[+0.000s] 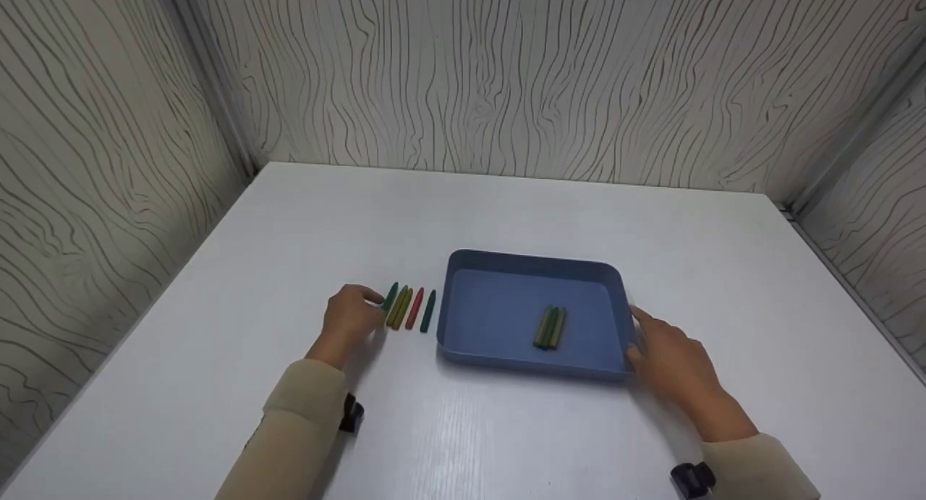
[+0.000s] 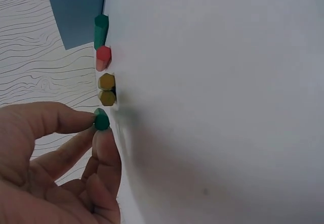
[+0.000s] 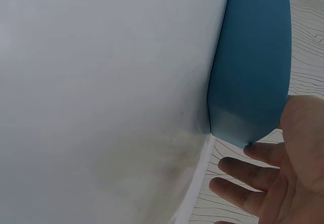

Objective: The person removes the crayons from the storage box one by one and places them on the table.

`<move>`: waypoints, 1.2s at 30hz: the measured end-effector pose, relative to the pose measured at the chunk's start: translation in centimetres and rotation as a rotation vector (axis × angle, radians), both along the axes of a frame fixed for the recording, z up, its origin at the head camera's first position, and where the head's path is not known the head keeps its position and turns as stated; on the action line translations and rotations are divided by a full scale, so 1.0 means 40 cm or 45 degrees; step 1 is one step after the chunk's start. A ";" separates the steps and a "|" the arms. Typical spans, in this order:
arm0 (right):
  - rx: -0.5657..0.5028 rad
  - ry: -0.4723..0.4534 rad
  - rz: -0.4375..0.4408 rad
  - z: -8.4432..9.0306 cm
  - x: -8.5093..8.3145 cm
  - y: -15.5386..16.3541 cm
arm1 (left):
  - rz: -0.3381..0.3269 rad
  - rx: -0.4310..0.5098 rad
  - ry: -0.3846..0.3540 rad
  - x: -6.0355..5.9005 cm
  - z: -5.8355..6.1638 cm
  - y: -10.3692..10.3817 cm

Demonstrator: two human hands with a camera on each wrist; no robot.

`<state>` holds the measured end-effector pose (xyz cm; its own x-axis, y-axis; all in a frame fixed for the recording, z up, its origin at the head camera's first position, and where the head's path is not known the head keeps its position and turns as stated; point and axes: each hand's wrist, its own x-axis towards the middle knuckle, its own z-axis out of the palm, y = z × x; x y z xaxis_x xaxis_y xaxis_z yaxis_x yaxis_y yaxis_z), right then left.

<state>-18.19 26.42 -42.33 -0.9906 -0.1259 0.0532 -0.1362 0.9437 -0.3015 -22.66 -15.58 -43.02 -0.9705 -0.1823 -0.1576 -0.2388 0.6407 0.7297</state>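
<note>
At the left end of a row of crayons, my left hand pinches a green crayon between thumb and forefinger. Beside it lie two mustard-yellow crayons touching each other, then a red crayon and another green crayon near the tray. The shallow blue tray bears three crayons side by side: a green one between two olive ones. With fingers extended, my right hand touches the outside of the tray's right wall. Its thumb is out of sight in the right wrist view.
Everything rests on a white table. Wood-grain patterned panels stand behind it and at both sides. A dark device is strapped at each wrist.
</note>
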 end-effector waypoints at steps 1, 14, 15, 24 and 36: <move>0.001 -0.001 0.000 0.000 0.000 0.000 | -0.003 0.001 -0.002 0.000 0.000 -0.001; 0.017 0.013 0.005 -0.004 -0.003 0.001 | 0.002 -0.006 -0.011 0.012 0.008 0.002; 0.016 0.013 0.004 -0.004 -0.003 0.001 | 0.001 -0.017 -0.007 0.011 0.009 0.002; 0.011 0.022 0.003 -0.001 -0.001 -0.001 | 0.005 -0.081 0.017 0.007 0.015 -0.010; 0.011 0.028 -0.005 -0.002 -0.002 -0.001 | 0.009 -0.407 0.124 0.009 0.034 -0.017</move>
